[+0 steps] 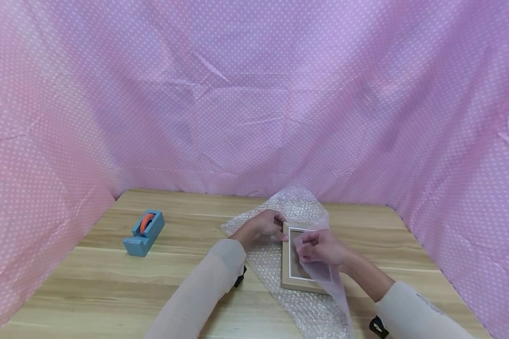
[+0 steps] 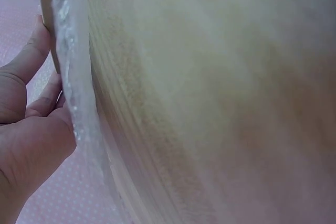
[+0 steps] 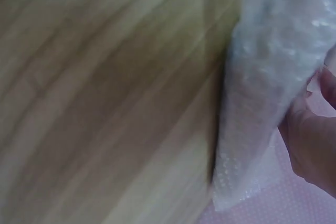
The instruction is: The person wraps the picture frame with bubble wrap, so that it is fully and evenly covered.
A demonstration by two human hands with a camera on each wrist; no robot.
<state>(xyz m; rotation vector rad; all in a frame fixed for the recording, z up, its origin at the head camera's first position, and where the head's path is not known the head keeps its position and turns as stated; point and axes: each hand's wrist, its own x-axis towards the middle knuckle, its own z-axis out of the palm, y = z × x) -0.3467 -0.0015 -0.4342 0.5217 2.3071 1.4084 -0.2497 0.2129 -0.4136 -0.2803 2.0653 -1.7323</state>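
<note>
A wooden picture frame (image 1: 285, 263) with a white inner border lies face up on a sheet of bubble wrap (image 1: 267, 268). At its upper left corner, my left hand (image 1: 266, 225) holds the edge, thumb on the side; the left wrist view shows that hand (image 2: 31, 124) with its thumb and bent fingers at the frame's edge (image 2: 47, 9). My right hand (image 1: 324, 247) pinches the wrap's right flap, drawn partly over the frame's face. Wrap (image 3: 262, 87) hides part of the right fingers in the right wrist view.
A blue tape dispenser (image 1: 146, 235) with an orange roll (image 1: 146, 222) stands on the left of the wooden table (image 1: 89, 287). Pink dotted cloth (image 1: 254, 103) hangs around the table's back and sides.
</note>
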